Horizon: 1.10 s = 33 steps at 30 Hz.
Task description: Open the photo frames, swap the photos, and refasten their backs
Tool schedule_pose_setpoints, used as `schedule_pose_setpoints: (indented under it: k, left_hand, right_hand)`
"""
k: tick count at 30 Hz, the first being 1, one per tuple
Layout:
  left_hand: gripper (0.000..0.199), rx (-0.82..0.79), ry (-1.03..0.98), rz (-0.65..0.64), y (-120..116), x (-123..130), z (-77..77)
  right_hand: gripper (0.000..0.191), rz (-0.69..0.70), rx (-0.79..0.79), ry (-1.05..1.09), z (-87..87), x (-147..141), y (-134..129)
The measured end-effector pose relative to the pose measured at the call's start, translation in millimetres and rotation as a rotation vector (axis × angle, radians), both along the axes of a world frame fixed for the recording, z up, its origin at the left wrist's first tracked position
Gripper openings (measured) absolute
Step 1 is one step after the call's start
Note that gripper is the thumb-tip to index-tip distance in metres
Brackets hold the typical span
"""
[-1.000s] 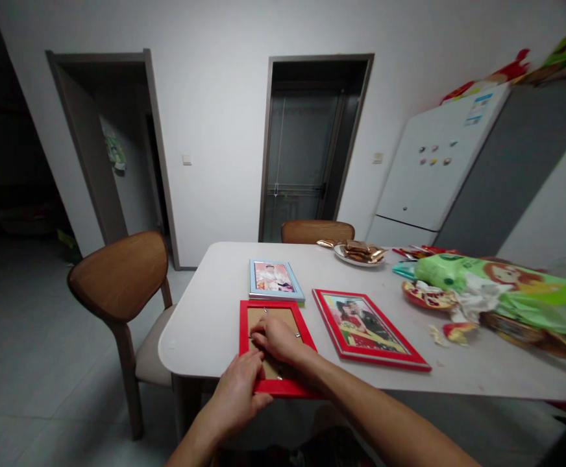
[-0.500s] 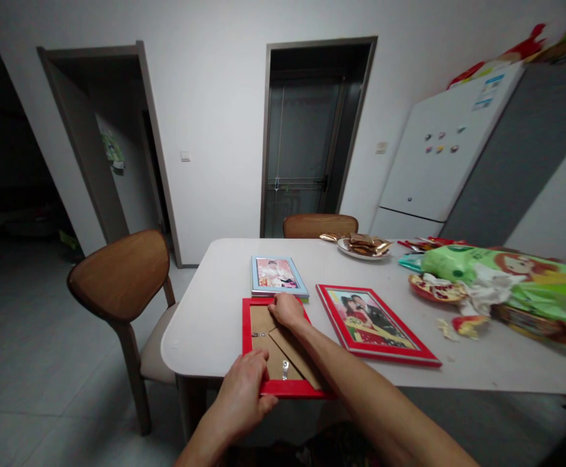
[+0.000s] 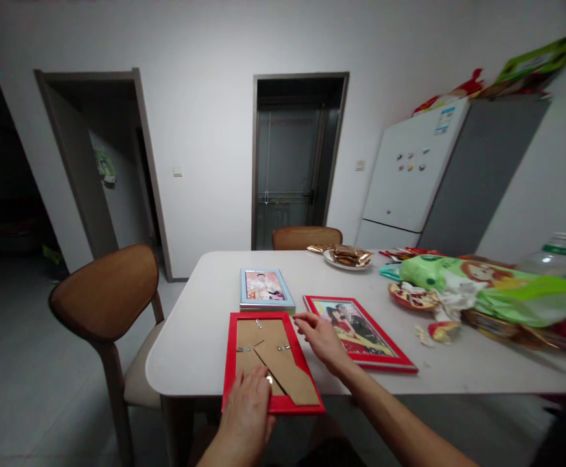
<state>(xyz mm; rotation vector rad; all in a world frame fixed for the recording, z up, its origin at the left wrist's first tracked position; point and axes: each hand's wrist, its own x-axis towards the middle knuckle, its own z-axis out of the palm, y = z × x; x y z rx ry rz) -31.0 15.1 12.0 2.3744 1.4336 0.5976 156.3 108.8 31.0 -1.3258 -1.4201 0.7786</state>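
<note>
A red picture frame lies face down at the table's near edge, its brown backing board and metal clips showing. Diagonally across the backing is a brown stand leg. My left hand grips the lower edge of this frame, its fingers over the bottom clip. Just off the frame's upper right side, my right hand has loosely bent fingers and nothing visible in them. Beyond it lies a blue picture frame, face up. A second red picture frame, also face up, is partly behind my right hand.
On the white table stand a plate of gold packets, a cut pomegranate, peel scraps and a green tissue pack. Brown chairs stand left and behind. A fridge is at the back right.
My right hand has come off the frame's top clip and moved right. My left hand has shifted inward along the lower edge, onto the bottom clip. The camera view has tilted up a little.
</note>
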Motion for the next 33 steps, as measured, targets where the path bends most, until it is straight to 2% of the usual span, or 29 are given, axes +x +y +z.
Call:
schedule_pose_setpoints:
  k: [2,4,6,7,8,10,12,15,16,18,21,23,25,27,29,33]
  left_hand:
    - [0.048,0.037,-0.160,0.003,-1.9,-4.3,12.4]
    - [0.033,0.036,-0.390,0.028,-4.7,-3.5,28.8]
    - [0.017,-0.006,-0.668,0.051,-7.7,4.5,43.7]
    - [0.013,-0.041,-0.810,0.057,-8.9,10.7,49.1]
    - [0.013,-0.083,-0.944,0.059,-9.7,17.7,53.1]
    - [0.020,-0.170,-1.142,0.053,-9.3,32.4,57.9]
    - [0.027,-0.229,-1.234,0.050,-5.5,45.1,62.1]
    - [0.039,-0.181,-1.344,0.019,6.7,58.9,73.6]
    - [0.045,-0.166,-1.383,0.004,12.1,62.9,77.6]
    - [0.056,-0.194,-1.425,-0.030,24.1,72.1,81.4]
    - [0.058,-0.339,-1.394,-0.091,41.8,93.1,67.8]
    - [0.051,-0.397,-1.362,-0.116,52.0,111.2,47.0]
    - [0.043,-0.377,-1.255,-0.094,60.5,128.8,23.5]
    - [0.038,-0.357,-1.135,-0.067,67.0,142.3,3.3]
    - [0.035,-0.357,-1.059,-0.047,71.7,149.8,-10.6]
    - [0.034,-0.358,-0.947,-0.011,75.6,152.1,-21.8]
  right_hand:
    - [0.027,-0.078,-0.033,0.222,-1.0,7.1,-17.1]
    - [0.028,-0.056,-0.119,0.418,-6.2,1.5,-34.4]
    - [0.033,0.094,-0.293,0.565,-13.5,-16.3,-50.7]
    - [0.037,0.196,-0.415,0.615,-16.7,-27.8,-57.8]
    - [0.040,0.253,-0.471,0.685,-19.1,-39.5,-63.8]
    - [0.042,0.310,-0.453,0.872,-20.3,-57.8,-71.3]
    - [0.040,0.278,-0.306,1.011,-16.6,-61.7,-72.3]
    - [0.037,0.172,-0.106,0.989,-4.3,-32.3,-62.7]
    - [0.038,0.126,-0.085,0.929,1.0,-14.4,-57.4]
    - [0.041,-0.022,-0.157,0.764,12.6,28.2,-44.9]
    - [0.045,-0.185,-0.196,0.398,28.7,92.7,-26.1]
    - [0.046,-0.269,-0.181,0.125,34.6,126.8,-15.8]
    - [0.044,-0.315,-0.166,-0.134,34.3,151.2,-7.9]
    - [0.042,-0.334,-0.162,-0.298,28.2,166.7,-2.3]
    - [0.040,-0.345,-0.166,-0.369,18.1,175.5,1.1]
    - [0.036,-0.358,-0.177,-0.464,-3.4,183.0,2.6]
